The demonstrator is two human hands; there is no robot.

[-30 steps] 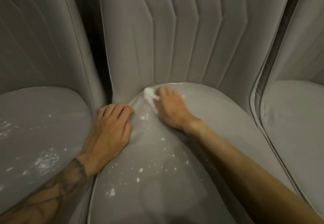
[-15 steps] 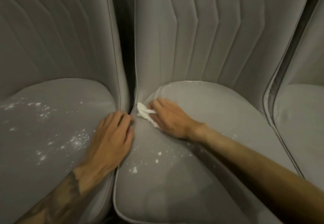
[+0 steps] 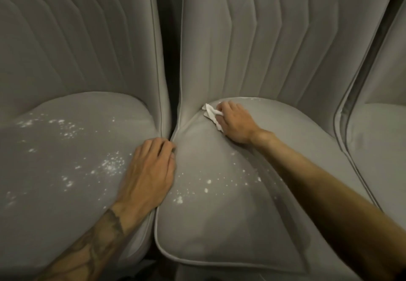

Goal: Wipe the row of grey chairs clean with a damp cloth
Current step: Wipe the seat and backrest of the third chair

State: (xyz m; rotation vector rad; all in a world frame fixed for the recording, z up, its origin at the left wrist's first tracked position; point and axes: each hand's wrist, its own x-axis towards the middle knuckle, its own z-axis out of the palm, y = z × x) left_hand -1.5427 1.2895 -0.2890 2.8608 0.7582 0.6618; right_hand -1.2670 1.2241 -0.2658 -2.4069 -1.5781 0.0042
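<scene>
Three grey padded chairs stand side by side. My right hand grips a small white cloth and presses it on the middle chair's seat, at the back left near the backrest. White specks lie across that seat in front of the hand. My left hand rests flat, fingers relaxed, on the right edge of the left chair's seat, fingertips at the gap between the two chairs. The left seat carries scattered white specks too.
The third chair shows at the right edge. Quilted grey backrests rise behind the seats. A dark narrow gap separates the left and middle chairs.
My right hand with the cloth has moved up the middle seat toward the backrest. The view has shifted, showing more of the left chair. My left hand stays at the gap.
</scene>
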